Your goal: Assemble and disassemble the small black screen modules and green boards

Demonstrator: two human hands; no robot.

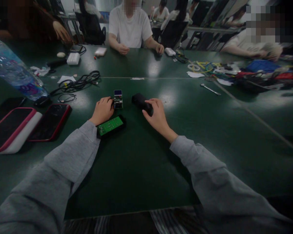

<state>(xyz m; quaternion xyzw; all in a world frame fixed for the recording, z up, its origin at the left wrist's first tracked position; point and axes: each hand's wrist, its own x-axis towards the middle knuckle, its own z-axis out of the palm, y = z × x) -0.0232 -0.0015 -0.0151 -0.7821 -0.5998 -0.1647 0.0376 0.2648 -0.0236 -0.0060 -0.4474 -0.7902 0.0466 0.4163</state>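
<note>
Head view.
Left hand (103,110): fingers curled, tips touching a small module (118,99) with a blue screen, standing on the table (141,169); whether it is gripped cannot be told.
Right hand (157,116): fingers closed over the near end of a black case (141,102), lying just right of the module.
Green board (110,125): flat in a black tray, near the left wrist, untouched.
Progress, by judgement: parts lie separate, nothing joined; assembly appears early.
Surface: dark green table; two phones (50,122) and a bottle (14,70) left, cables (78,84) far left, a wrench (210,89) right.
Room: other people seated at the far side.
</note>
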